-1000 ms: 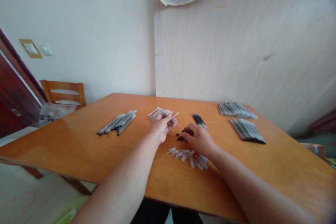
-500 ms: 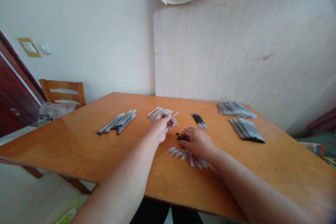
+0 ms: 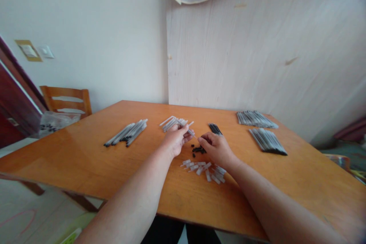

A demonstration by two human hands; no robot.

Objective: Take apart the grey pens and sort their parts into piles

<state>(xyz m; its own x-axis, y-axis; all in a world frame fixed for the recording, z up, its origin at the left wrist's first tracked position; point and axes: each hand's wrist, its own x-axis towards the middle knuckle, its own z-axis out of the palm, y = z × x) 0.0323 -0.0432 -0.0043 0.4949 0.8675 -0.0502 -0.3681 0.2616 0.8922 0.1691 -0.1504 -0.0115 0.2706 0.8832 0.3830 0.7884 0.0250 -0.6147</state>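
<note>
My left hand (image 3: 177, 139) is closed around thin translucent tubes (image 3: 187, 129) like pen parts; a narrow pale tip sticks out toward the right. Just right of that tip, my right hand (image 3: 214, 145) has its thumb and forefinger pinched together; whatever is between them is too small to make out. Below the fingers lies a small heap of black plugs (image 3: 197, 150). Short white caps with thin tips (image 3: 200, 167) are scattered nearer to me. Past my left hand is a pile of clear tubes (image 3: 173, 124).
Black-ended tubes (image 3: 127, 133) lie in a pile at the left. Dark sticks (image 3: 215, 129) lie behind my right hand. Two bundles of grey tubes, the far bundle (image 3: 256, 119) and the near bundle (image 3: 267, 142), are at the right. A wooden chair (image 3: 65, 97) stands beyond the table (image 3: 128, 187).
My right hand has lifted from the black plugs and moved up and away from me, to the tip of the tube in my left hand. The left hand has barely moved.
</note>
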